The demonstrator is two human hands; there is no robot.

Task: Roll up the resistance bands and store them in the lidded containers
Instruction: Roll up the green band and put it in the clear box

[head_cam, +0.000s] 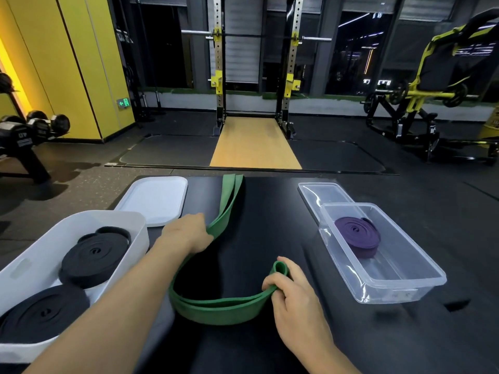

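Observation:
A long green resistance band (216, 310) lies across the black table (270, 211), running from the far edge toward me and curving in a loop. My right hand (291, 295) pinches its near end, where a small first curl stands up. My left hand (189, 233) grips the band's middle stretch. A white container (129, 225) at the left holds two rolled black bands (94, 255). A clear container (405, 282) at the right holds one rolled purple band (357, 236).
A white lid (156, 198) lies behind the white container. A clear lid (321, 193) lies behind the clear one, partly under it. Beyond the table are a squat rack (256, 76), a dumbbell rack (27, 130) at left and a yellow machine (432, 90) at right.

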